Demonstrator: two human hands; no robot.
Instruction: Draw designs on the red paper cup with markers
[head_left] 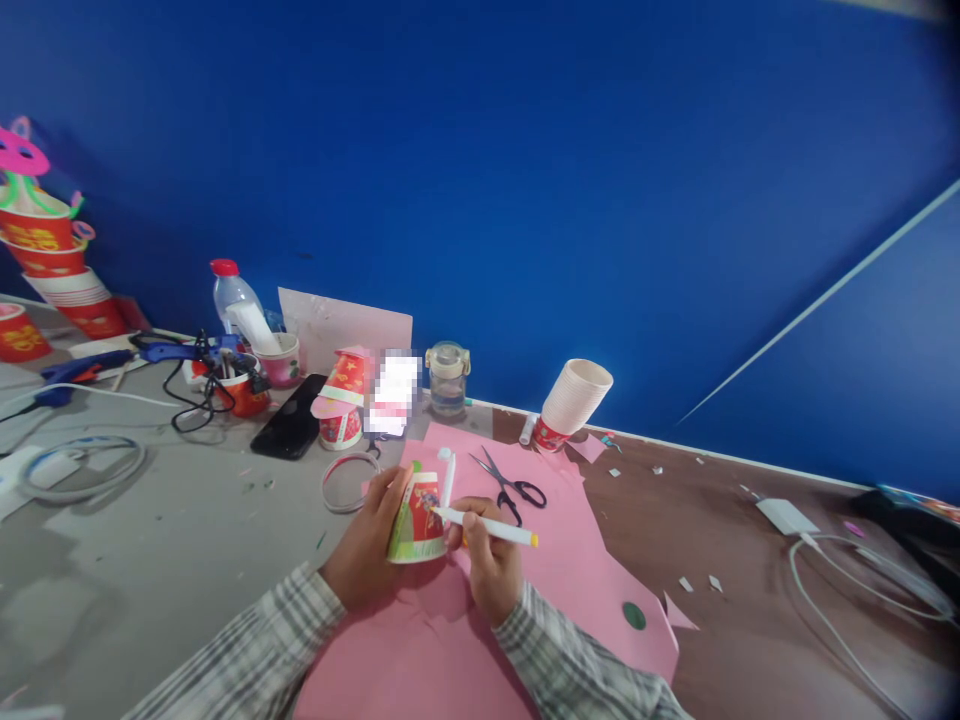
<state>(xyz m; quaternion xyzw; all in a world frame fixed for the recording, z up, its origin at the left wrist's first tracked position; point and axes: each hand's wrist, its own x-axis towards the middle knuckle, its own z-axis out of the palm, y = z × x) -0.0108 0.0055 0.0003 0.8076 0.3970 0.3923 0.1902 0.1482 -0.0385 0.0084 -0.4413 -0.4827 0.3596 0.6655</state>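
My left hand (369, 545) is wrapped around a paper cup (426, 520), red on its face with a green and white side, held bottom-up above pink paper (559, 590). Between the fingers of my right hand (491, 565) is a white marker pen (491, 524) with a yellow end; its tip meets the red face of the cup or is very close to it. Scissors (510, 485) with black handles lie spread on the pink paper just beyond my right hand. A white stick-like piece (448, 478) lies behind the cup.
A stack of paper cups (576, 395) leans at the back, near a lidded jar (448, 378). Further left are a decorated cup figure (345, 395), a black phone (291, 418), a tape roll (351, 482) and a glue gun (191, 350). Cables (814, 590) and paper scraps lie right.
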